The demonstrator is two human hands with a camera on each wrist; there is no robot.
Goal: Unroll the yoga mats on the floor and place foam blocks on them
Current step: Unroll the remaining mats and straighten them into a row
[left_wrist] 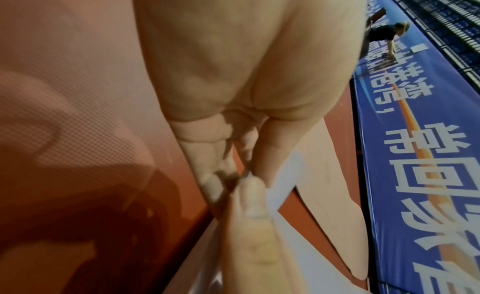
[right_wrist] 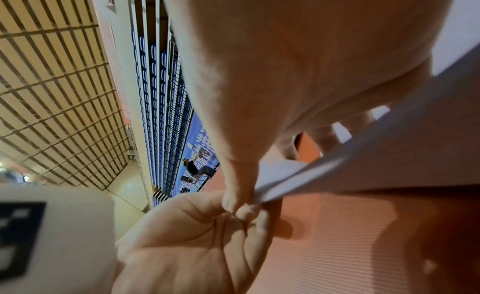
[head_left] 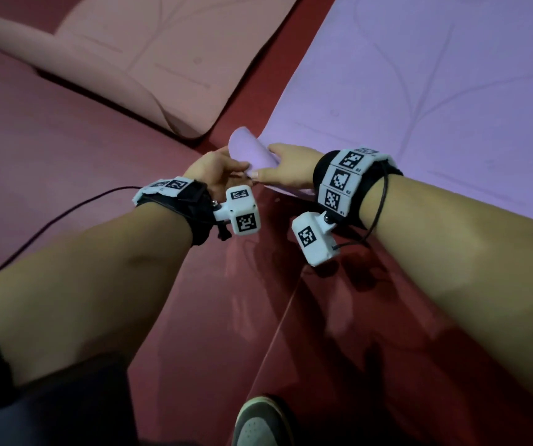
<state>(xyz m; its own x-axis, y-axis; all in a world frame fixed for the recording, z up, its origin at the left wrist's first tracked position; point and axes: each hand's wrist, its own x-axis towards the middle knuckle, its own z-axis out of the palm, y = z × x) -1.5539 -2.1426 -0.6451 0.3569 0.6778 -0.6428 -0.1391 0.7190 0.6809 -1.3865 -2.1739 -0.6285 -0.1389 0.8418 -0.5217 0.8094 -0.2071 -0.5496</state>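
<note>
Purple yoga mat (head_left: 435, 91): pale lilac, faint curved and straight guide lines printed on top, spread flat over the red floor (head_left: 213, 317) except for one near corner curled up into a small roll. Beside it to the left, well apart across a strip of floor, a pink yoga mat (head_left: 149, 59) with its near end still curling.

From the head view only: both mats whole, marker-covered wristbands, a shoe at the bottom edge. From the wrist views only: blue banner (left_wrist: 415, 175) with white characters, rows of blue seats, a distant seated person.

Curled corner held between both hands. Right hand (head_left: 286, 169) pinching the mat edge, thumb under and fingers (right_wrist: 241, 187) on top. Left hand (head_left: 213, 172) just beside it, fingers (right_wrist: 255, 222) curled to the same edge, thumb pressed on top.
</note>
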